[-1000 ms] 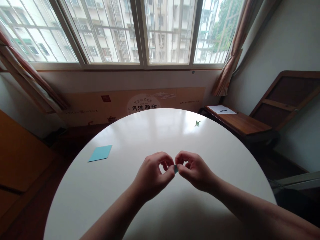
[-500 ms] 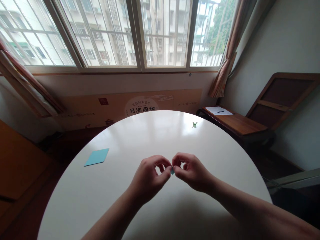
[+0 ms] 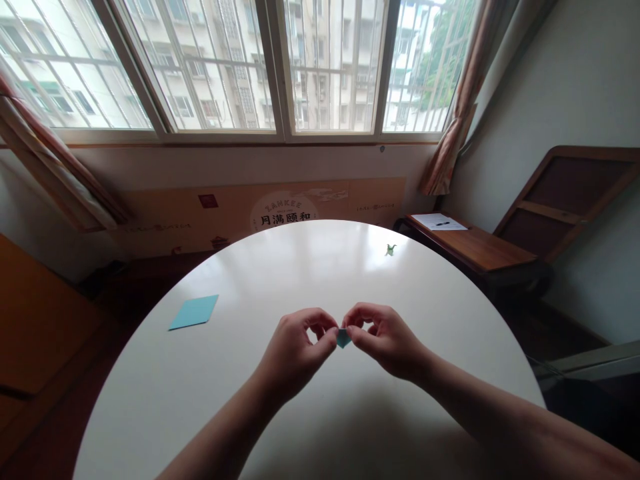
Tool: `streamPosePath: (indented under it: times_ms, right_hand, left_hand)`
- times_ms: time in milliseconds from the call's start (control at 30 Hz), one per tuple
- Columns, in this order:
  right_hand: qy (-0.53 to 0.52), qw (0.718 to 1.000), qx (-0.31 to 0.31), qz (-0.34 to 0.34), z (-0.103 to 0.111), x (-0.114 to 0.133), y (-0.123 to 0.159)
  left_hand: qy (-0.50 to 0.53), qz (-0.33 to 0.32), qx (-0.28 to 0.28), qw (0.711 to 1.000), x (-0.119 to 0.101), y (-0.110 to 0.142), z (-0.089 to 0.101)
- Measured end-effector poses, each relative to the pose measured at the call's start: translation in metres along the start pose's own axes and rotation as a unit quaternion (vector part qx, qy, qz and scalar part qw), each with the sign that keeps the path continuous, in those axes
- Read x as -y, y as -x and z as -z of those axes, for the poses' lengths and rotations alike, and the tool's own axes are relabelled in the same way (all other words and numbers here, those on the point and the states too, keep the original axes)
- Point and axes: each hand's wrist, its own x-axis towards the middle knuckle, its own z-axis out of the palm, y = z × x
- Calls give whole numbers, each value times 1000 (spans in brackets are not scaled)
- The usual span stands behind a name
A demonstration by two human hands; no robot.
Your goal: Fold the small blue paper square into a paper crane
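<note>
Between my two hands is a small folded piece of blue paper [image 3: 343, 339], its lower corner pointing down toward me. My left hand [image 3: 303, 343] pinches its left edge between thumb and forefinger. On the opposite edge, the thumb and fingertips of my right hand [image 3: 383, 339] are closed in the same way. The fingers cover both ends of the paper. Both hands are just above the white round table [image 3: 280, 267]. A flat blue square of paper [image 3: 194, 312] lies on the table to the left. Farther back on the right sits a small green folded paper figure [image 3: 390, 250].
Beyond the table's right edge is a wooden bench [image 3: 495, 250] with a white sheet [image 3: 437, 222] and a pen [image 3: 443, 223] on it. A printed orange panel [image 3: 225, 207] runs below the barred window [image 3: 330, 67] behind the table.
My hands have drawn slightly apart, the left one shifting a little left. More of the folded blue paper shows between my fingertips. Both hands keep their pinch.
</note>
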Motion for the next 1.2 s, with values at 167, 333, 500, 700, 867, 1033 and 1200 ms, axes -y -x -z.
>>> streamPosePath:
  times_ms: [167, 333, 500, 700, 867, 1033, 1200]
  right_hand:
    - [-6, 1000, -4, -6, 0, 1, 0]
    - [-12, 1000, 8, -11, 4, -1, 0]
    - [-43, 999, 12, -11, 5, -4, -3]
    - [-95, 995, 8, -32, 2, -3, -4]
    - [-131, 988, 16, -77, 3, -1, -5]
    - [-144, 986, 21, -85, 2, -2, -4]
    - [-125, 989, 17, -73, 0, -2, -4]
  left_hand:
    - [24, 12, 11, 1000, 1, -1, 2]
    - [39, 20, -6, 999, 5, -2, 3]
    - [49, 21, -9, 999, 8, -2, 1]
    - [47, 13, -16, 999, 9, -2, -2]
    - [51, 5, -15, 999, 10, -2, 0]
    - [50, 10, -1, 999, 10, -2, 1]
    - [76, 30, -8, 997, 11, -1, -3]
